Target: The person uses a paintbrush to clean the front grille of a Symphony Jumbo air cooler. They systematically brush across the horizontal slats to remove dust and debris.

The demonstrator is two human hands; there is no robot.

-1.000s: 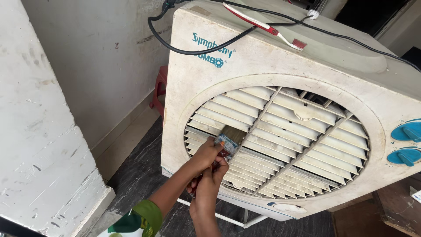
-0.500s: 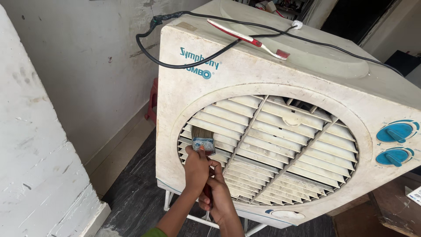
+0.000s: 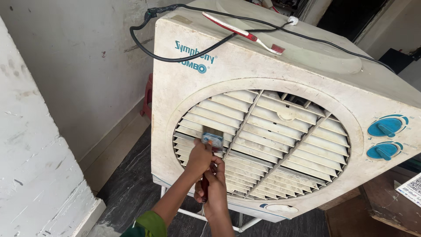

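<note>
The brush [image 3: 212, 140] showed only its metal band and a strip of red handle; the rest of the handle lay hidden inside the left hand [image 3: 199, 158] and right hand [image 3: 215, 177], and its bristles could not be made out against the grille [image 3: 263, 145] just above the grip. Both forearms ran off the bottom edge below the grip. Behind the slats, right of the grip, the cooler [image 3: 280, 114] interior was too dark to tell. Its right side and lower corner were cut off by the frame. The stand [image 3: 193, 214] under the grip was mostly hidden by the arms. The cable [image 3: 144, 44] ended out of sight at the top.
</note>
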